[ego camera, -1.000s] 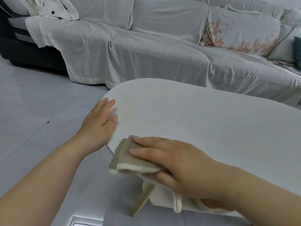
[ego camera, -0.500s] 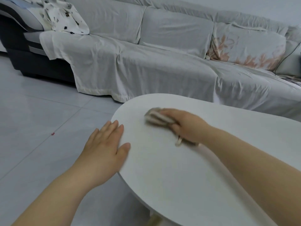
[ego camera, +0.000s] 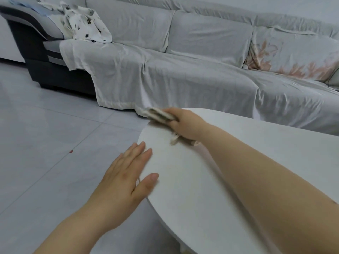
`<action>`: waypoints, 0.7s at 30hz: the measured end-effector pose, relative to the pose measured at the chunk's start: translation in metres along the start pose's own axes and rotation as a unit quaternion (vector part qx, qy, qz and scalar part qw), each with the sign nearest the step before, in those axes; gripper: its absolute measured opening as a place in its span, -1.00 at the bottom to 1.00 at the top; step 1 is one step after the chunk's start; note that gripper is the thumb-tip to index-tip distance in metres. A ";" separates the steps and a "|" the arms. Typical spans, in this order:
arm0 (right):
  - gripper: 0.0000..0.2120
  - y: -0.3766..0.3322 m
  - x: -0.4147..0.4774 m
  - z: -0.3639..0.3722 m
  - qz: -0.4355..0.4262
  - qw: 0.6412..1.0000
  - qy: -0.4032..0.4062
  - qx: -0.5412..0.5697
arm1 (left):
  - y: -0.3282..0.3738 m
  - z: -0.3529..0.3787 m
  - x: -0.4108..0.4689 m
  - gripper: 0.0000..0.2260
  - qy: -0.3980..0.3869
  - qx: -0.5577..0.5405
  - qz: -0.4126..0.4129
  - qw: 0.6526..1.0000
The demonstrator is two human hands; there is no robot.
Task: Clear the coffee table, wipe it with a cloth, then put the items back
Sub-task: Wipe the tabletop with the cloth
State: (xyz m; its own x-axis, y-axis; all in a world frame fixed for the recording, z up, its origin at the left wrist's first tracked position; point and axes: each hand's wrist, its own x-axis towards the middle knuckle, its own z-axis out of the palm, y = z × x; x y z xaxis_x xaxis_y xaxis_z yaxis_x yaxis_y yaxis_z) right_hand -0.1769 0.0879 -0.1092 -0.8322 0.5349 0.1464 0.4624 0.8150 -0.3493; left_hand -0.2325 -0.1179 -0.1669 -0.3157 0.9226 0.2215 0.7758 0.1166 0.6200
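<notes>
A: So, where has the cloth (ego camera: 159, 114) got to?

B: It has travelled from the near rim, where it was a second ago, out to the far rounded end of the coffee table (ego camera: 229, 180). The right hand (ego camera: 185, 125) presses it flat against the surface there, fingers curled over the folded pad; that grip is closed on it, and a loose tail of fabric trails back under the wrist.

A: And the other hand?

B: The left hand (ego camera: 128, 180) lies spread and open on the near-left edge, holding nothing. It has kept much the same spot, so it looks to be steadying the table.

A: What does that sweep say about the task?

B: The surface is bare in what the view shows, so clearing seems finished and wiping is well under way. The stroke has reached the table's end; the stretch toward the right is probably still to do.

A: Any sign of the items to put back?

B: None in view. Only the draped sofa (ego camera: 183, 79) and the tiled floor (ego camera: 45, 143) show beyond the table.
</notes>
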 end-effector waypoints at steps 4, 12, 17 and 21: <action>-0.51 0.014 -0.003 -0.011 0.104 0.993 0.031 -0.051 | -0.010 -0.003 0.005 -0.84 0.096 -0.304 -0.096 0.943; -0.44 -0.042 -0.114 -0.005 -0.167 0.984 -0.056 -0.004 | -0.019 -0.035 0.065 -0.58 0.018 -0.449 -0.186 0.874; -0.51 -0.037 -0.163 -0.016 -0.231 0.969 -0.079 0.034 | 0.007 -0.038 0.087 -0.55 -0.048 -0.406 -0.178 0.895; -0.53 -0.033 -0.136 -0.017 -0.043 0.995 -0.031 0.089 | 0.015 -0.025 0.077 -0.59 -0.023 -0.366 -0.171 0.915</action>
State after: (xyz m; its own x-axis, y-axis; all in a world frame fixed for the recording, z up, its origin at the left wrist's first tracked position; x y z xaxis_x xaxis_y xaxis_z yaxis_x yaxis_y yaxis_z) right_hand -0.0737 -0.0084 -0.1021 -0.8858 0.4462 0.1276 0.3320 0.8013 -0.4977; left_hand -0.2591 -0.0541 -0.1212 -0.4358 0.8944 -0.1006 0.0581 0.1395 0.9885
